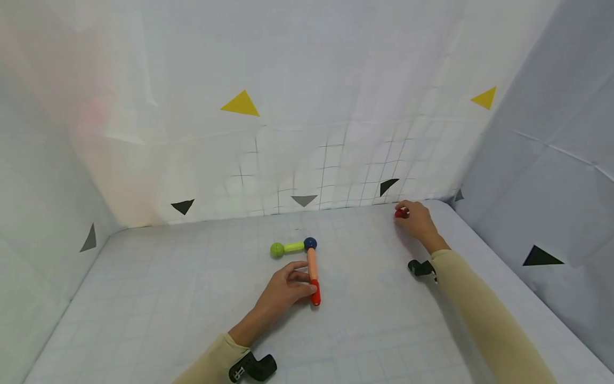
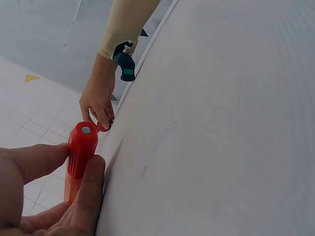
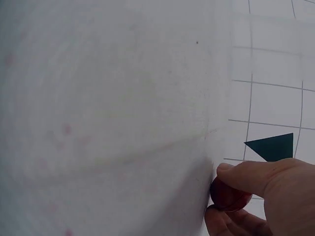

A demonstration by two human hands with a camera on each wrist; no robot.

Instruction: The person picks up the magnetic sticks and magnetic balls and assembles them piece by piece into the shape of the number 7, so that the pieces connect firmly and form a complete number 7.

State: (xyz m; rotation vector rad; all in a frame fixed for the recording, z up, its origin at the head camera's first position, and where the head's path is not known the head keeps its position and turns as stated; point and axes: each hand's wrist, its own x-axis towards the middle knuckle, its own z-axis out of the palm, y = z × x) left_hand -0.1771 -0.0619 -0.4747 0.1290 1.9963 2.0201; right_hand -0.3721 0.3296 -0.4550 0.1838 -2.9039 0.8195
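My left hand [image 1: 286, 287] pinches a red rod [image 1: 315, 294] between thumb and fingers. In line with it is an orange rod [image 1: 312, 263], which meets a dark blue ball [image 1: 310, 244]. From that ball a lime-green rod [image 1: 293, 247] runs left to a green ball [image 1: 276, 250]. A small round magnet-like disc shows in the red rod's end in the left wrist view. At the far right of the table, by the back wall, my right hand [image 1: 418, 220] holds a red ball [image 3: 230, 194] between thumb and fingers.
A white-covered table [image 1: 192, 320] meets a white back wall [image 1: 336, 64] marked with grid lines and with yellow and black triangles. Grey-white side walls [image 1: 566, 133] stand left and right. Each wrist wears a dark camera mount [image 1: 253, 367].
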